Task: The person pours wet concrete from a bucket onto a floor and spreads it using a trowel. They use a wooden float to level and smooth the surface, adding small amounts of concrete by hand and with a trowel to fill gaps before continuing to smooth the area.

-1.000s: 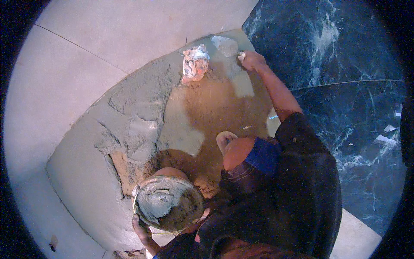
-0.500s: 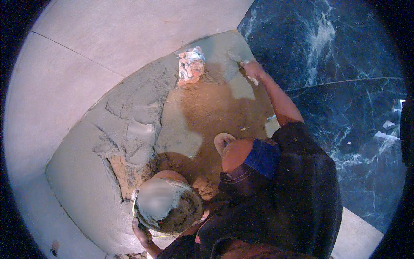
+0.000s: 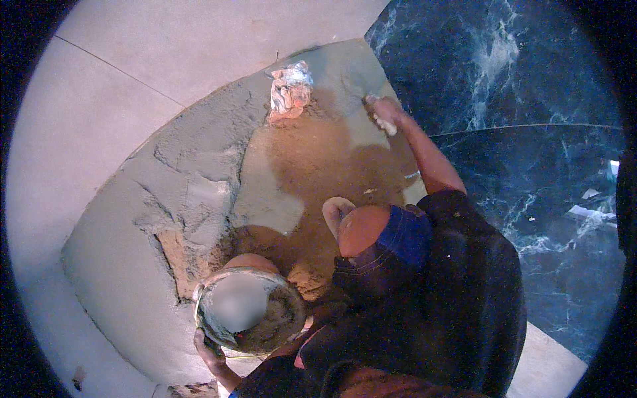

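At the lower left, my left hand [image 3: 211, 353] is closed on the near-left rim of a round bucket [image 3: 292, 295]. Grey mortar [image 3: 273, 331] lies inside the bucket, and part of its contents is blurred. My right hand [image 3: 388, 111] reaches out at the upper right, wrapped around the pale handle of a trowel [image 3: 385, 126]. The trowel's blade is hard to make out against the smooth wet mortar [image 3: 332, 63] beyond my fingers. Brown, rougher ground [image 3: 325, 152] lies nearer, partly in my shadow.
A crumpled plastic bag [image 3: 290, 91] lies on the mortar at the far side. Pale slabs [image 3: 126, 73] border the patch on the left; dark blue marbled slabs [image 3: 524, 73] border it on the right. My bare knee [image 3: 361, 229] and dark shorts fill the middle.
The view has shifted slightly. My right hand has moved a little nearer along the mortar, and the trowel handle has turned slightly. My left hand stays on the bucket.
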A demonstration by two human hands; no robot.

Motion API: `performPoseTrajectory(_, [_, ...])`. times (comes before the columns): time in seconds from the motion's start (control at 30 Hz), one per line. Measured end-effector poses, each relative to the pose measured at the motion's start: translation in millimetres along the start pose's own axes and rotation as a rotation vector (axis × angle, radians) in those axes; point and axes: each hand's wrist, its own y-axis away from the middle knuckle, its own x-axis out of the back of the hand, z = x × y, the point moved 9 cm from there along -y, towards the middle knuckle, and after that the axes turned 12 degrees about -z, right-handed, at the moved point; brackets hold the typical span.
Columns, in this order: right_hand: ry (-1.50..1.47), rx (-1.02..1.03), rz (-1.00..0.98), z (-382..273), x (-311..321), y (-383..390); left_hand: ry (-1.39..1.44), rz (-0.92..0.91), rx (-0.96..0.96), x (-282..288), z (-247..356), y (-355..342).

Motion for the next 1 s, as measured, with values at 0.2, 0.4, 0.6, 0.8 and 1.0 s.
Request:
performPoseTrajectory(0.2, [0.49, 0.373, -0.003, -24, -57, 27, -0.014, 0.007, -0.017, -14, 12, 10])
performPoseTrajectory(0.4, [0.626, 0.246, 0.201, 9, -30, 29, -0.084, -0.007, 0.001, 1, 4, 1])
performPoseTrajectory(0.6, [0.25, 0.268, -0.078, 46, -99, 44, -0.063, -0.053, 0.028, 29, -9, -6])
performPoseTrajectory(0.8, [0.172, 0.203, -0.064, 48, -124, 49, -0.035, -0.036, -0.038, -1, 8, 2])
performPoseTrajectory(1.0, [-0.383, -0.132, -0.117, 74, -152, 37, -0.052, -0.106, -0.037, -28, 17, 0])
